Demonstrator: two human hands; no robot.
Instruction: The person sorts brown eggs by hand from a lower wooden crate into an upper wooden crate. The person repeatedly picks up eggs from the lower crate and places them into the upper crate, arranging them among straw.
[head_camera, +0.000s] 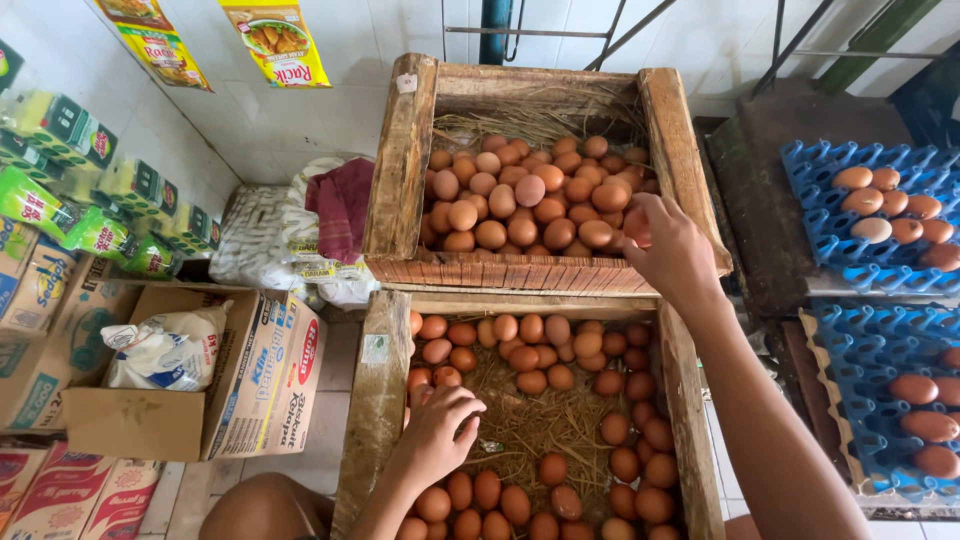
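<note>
Two wooden crates hold brown eggs on straw. My right hand (668, 243) reaches into the far crate (400, 150) at its right front corner and closes its fingers around a brown egg (636, 226) from the heap of eggs (520, 195). My left hand (440, 428) rests in the near crate (374, 400) at its left side, fingers curled down over an egg (419, 394); what it grips is mostly hidden. More eggs (600, 400) lie scattered on the straw (520, 420) around it.
Blue egg trays (830, 180) with several eggs stand at the right, another stack (860, 350) below them. At the left are cardboard boxes (250, 380), a white sack (165, 345), hanging packets (275, 40), a maroon cloth (340, 200). My knee (265, 510) shows at the bottom.
</note>
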